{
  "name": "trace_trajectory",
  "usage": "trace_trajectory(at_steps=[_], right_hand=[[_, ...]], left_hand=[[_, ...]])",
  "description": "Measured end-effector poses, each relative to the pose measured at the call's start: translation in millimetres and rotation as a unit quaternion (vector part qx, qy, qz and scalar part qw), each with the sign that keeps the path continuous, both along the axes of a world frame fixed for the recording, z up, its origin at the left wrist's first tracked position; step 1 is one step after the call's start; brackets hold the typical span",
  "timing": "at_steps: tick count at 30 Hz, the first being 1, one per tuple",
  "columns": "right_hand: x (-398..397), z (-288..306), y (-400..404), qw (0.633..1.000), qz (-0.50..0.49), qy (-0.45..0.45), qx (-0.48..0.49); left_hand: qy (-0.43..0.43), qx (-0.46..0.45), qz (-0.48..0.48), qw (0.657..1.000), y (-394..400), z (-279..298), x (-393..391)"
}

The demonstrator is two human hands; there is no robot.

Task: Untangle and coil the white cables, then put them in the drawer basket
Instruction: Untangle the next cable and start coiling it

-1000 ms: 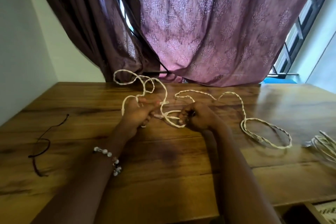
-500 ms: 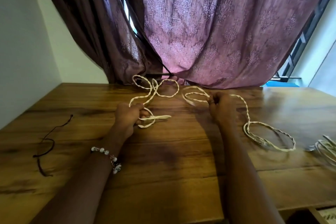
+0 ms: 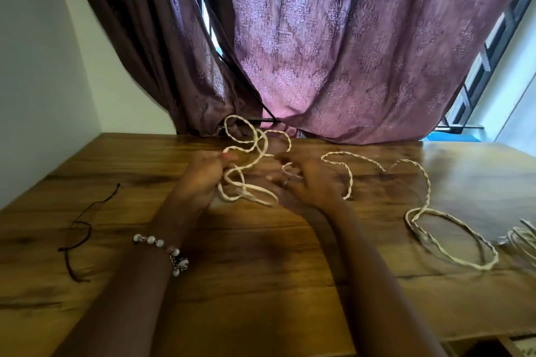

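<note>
Far left on the worktop (image 3: pixel 261 284): thin dark cord (image 3: pixel 79 229), loose, untouched. Not part of the task.

Left hand (image 3: pixel 200 180): fingers curled shut around several small loops of the white twisted cable (image 3: pixel 348 174), gathered at the palm; further loops rise behind it toward the curtain (image 3: pixel 319 52). Bead bracelet (image 3: pixel 162 246) on that wrist.

Right hand (image 3: pixel 313 182): fingers partly bent, tips blurred. They touch a strand just beside the left-hand bundle; whether they pinch it, cannot tell.

Right of the hands: the same cable trails across the worktop in slack waves and ends in an open loop near the right edge. A second bundle of white cables (image 3: pixel 522 238) lies at the frame edge, apart from both hands.

Step in hand, as judged: coiling the first cable, early. Most of its length is not yet gathered. Next move calls for drawing slack from the right into another loop without snagging the trailing twist.

Drawer basket: barely visible at lower right, if at all.
</note>
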State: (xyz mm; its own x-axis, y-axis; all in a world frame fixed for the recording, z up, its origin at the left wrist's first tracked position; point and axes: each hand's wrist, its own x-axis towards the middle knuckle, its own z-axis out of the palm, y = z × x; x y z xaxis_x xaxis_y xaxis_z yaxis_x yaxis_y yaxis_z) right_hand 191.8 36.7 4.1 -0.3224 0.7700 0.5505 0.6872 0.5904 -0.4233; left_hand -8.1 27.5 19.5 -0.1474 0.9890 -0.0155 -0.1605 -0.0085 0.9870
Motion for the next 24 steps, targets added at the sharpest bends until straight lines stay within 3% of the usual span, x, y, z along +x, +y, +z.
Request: trace_trajectory(at_steps=[2, 4, 8, 10, 14, 16, 17, 19, 20, 21, 24], right_hand=[[-22, -1, -9, 0.994, 0.109, 0.008, 0.005], [-33, -4, -11, 0.989, 0.145, 0.011, -0.034], [-17, -6, -9, 0.960, 0.136, 0.127, -0.210], [-4, -7, -8, 0.957, 0.100, 0.075, -0.263], [10, -5, 2, 0.978, -0.055, -0.114, -0.168], [9, -6, 4, 0.980, -0.172, -0.099, -0.028], [5, -4, 2, 0.980, -0.193, -0.029, 0.045], [-8, 6, -8, 0.963, -0.132, 0.136, 0.190], [-15, 11, -11, 0.954, -0.084, 0.159, 0.240], [-22, 12, -13, 0.953, -0.051, 0.131, 0.267], [-42, 4, -7, 0.963, -0.020, -0.063, 0.262]], left_hand=[[-0.035, 0.021, -0.013, 0.999, -1, -2, 3], [-0.045, 0.025, -0.010, 0.999, -1, -3, 0], [0.039, 0.096, 0.048, 0.994, 5, -10, -17], [0.068, 0.123, 0.077, 0.987, 6, -10, -22], [0.053, 0.144, 0.105, 0.983, 7, -6, -23], [0.055, 0.142, 0.117, 0.981, 6, -3, -22], [0.061, 0.141, 0.122, 0.981, 6, -1, -22], [0.067, 0.135, 0.107, 0.983, 3, 2, -20], [0.060, 0.132, 0.085, 0.986, 2, 4, -19], [0.046, 0.132, 0.054, 0.989, 1, 5, -17], [0.022, 0.130, -0.061, 0.989, -5, 11, -17]])
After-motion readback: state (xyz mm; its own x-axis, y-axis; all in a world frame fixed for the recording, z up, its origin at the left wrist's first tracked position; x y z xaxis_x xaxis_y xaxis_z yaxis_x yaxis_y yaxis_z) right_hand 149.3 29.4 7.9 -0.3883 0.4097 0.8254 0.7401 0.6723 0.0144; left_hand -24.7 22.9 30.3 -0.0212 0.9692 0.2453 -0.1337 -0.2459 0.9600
